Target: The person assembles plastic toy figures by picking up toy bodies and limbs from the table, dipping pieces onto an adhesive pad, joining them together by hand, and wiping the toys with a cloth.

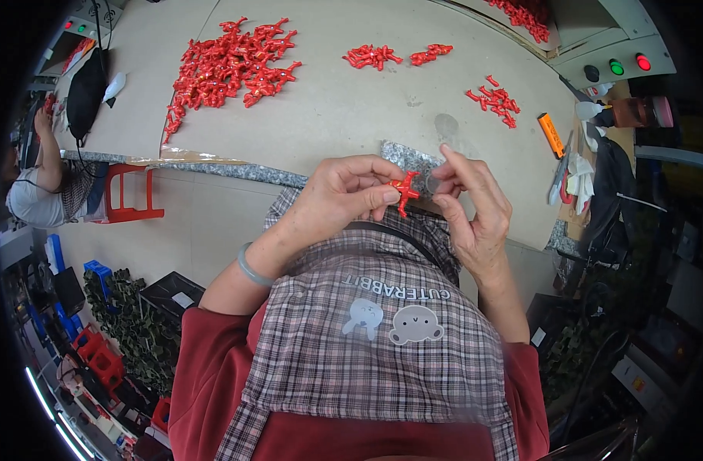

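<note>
Red figurine [404, 193], L hand [347, 190] pinching it, R hand [478, 207] half-curled nr

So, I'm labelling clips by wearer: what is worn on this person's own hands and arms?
The left hand and right hand are gloveless. A pale, smooth bangle circles the left forearm; none shows on the right forearm. Dark red sleeves leave both forearms bare.

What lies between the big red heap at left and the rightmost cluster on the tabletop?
The head view shows a bunch of red figures, then a smaller bunch to its right.
</note>
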A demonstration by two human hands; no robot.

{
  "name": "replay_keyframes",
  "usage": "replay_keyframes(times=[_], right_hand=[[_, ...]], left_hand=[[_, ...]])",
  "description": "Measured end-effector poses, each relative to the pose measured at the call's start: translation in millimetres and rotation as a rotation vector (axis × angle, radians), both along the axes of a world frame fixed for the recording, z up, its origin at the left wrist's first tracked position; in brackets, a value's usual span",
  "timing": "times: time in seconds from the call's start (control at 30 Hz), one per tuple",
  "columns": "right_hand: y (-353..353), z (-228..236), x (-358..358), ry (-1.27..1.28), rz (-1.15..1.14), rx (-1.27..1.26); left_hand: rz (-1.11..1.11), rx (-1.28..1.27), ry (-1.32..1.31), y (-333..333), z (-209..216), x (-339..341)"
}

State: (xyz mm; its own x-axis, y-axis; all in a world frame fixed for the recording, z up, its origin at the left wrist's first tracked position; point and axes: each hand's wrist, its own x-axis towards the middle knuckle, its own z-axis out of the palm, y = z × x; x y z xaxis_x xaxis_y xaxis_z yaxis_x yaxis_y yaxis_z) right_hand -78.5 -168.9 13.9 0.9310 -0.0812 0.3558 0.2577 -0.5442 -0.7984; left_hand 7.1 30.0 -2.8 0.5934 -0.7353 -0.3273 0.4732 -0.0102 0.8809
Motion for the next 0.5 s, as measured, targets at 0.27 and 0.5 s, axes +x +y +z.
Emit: replay_keyframes(times=[0.27, 0.5], right_hand=[[-7.2, -7.9, 0.9, -0.008, -0.025, -0.052], [-4.0, -5.4, 1.0, -0.022, -0.038, -0.031]], left_hand=[[0.096, -0.137, 0.056, 2.4, -16.0, 9.6], [0.176, -0.2, 0.017, 7.2, -19.7, 13.1]])
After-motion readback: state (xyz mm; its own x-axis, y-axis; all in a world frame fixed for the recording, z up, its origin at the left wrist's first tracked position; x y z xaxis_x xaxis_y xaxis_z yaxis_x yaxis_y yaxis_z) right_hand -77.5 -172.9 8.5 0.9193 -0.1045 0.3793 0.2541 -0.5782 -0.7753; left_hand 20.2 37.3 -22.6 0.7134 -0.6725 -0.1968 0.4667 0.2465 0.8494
